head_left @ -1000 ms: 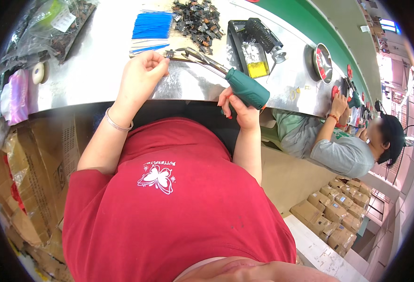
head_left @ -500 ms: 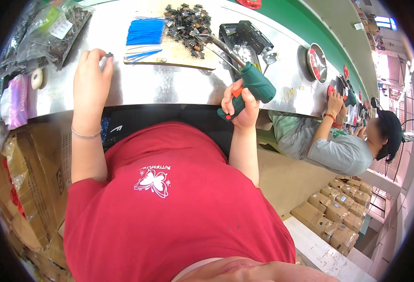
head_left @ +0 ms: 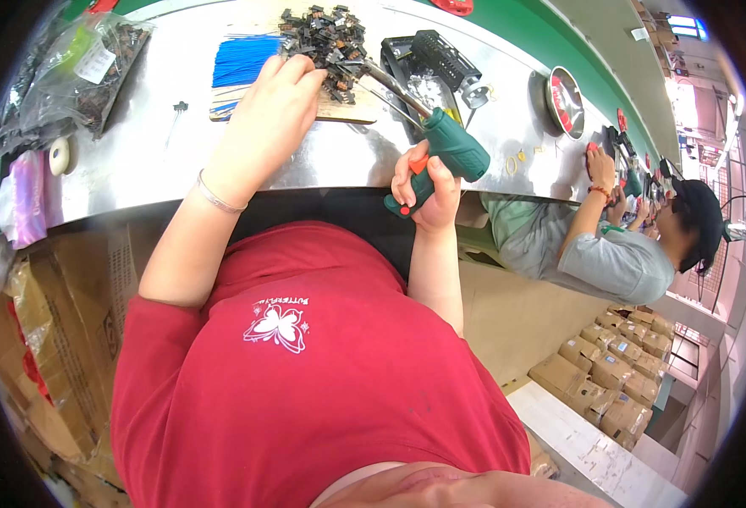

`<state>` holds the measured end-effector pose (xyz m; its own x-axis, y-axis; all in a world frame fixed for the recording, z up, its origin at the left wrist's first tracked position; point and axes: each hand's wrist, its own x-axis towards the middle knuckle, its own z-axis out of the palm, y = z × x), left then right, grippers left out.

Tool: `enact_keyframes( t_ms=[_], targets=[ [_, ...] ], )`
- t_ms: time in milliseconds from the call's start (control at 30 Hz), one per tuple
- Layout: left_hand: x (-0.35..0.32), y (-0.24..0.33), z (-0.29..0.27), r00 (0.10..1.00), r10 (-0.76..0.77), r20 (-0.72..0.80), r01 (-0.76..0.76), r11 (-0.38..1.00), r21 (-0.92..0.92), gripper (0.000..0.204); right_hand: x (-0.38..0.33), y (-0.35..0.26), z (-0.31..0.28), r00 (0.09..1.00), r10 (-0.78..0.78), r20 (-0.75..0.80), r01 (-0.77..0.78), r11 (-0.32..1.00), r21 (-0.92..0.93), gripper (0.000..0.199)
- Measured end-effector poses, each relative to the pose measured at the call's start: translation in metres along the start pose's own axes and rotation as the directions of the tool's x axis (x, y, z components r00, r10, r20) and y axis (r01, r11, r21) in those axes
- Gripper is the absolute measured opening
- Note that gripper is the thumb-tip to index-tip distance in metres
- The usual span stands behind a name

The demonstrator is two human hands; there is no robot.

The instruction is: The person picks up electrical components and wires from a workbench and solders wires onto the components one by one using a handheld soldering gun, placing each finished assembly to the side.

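The right hand (head_left: 428, 188) is wrapped around the handle of the green gun (head_left: 457, 148). The barrel (head_left: 402, 91) points up and left, its tip at the near edge of the dark parts (head_left: 326, 38) on the board (head_left: 339, 112).

The left hand (head_left: 278, 106) is over the near side of the board, fingers bent, between the blue wires (head_left: 242, 59) and the parts. Its fingertips are close together; whether they grip anything cannot be told. One loose part (head_left: 180, 107), with a thin lead, lies on the bench (head_left: 148, 157), left of the board.

Advisory: the step in hand appears to be selecting a piece with the left fingers. Take one piece only. Leave the wires aligned. Assume the tip is hot: angle it away from the fingers and off the pile.
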<state>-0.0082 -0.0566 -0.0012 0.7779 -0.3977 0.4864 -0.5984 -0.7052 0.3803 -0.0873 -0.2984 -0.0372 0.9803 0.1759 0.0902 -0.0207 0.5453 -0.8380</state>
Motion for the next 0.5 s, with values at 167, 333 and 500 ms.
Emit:
enact_keyframes(
  t_ms=[167,333,500],
  targets=[
    [-0.004,-0.002,-0.002,0.999,-0.033,0.014,0.033,0.999,0.015,0.024,0.002,0.0,-0.002,1.0,0.015,0.024,-0.016,0.999,0.042,0.028],
    [-0.003,0.002,0.001,0.999,-0.018,-0.035,0.017,1.0,-0.015,0.024,0.003,0.0,-0.002,0.999,0.015,0.044,-0.017,0.999,0.049,0.028],
    [0.001,0.006,0.009,0.999,-0.008,-0.049,0.008,1.0,-0.004,0.024,0.002,-0.001,-0.001,0.999,0.016,0.036,-0.017,0.999,0.029,0.029]
  ],
)
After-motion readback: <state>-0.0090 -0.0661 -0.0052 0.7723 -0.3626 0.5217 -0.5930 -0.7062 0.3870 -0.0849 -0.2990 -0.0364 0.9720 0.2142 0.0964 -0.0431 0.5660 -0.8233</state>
